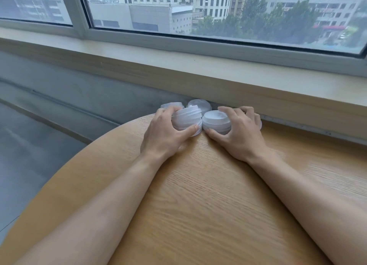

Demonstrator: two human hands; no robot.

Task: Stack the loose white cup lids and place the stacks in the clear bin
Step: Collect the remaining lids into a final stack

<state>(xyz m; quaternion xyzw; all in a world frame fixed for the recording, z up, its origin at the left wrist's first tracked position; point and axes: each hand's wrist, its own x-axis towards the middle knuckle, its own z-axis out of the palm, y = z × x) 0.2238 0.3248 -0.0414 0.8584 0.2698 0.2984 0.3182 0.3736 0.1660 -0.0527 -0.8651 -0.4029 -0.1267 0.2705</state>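
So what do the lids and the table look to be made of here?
Lid stacks: likely thin moulded plastic, white and slightly translucent, with a soft sheen and stepped ridges down the sides. Table: wood or a wood-look veneer, light oak colour, matte, with straight grain lines across the top; the picture cannot settle which.

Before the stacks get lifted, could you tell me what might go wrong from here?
1. The left stack in the left hand looks tilted and may slip apart when lifted.
2. Both stacks and the loose lids sit near the table's far edge; a nudge could drop them behind it.
3. No clear bin is in view, so the carry may be awkward with both hands full.
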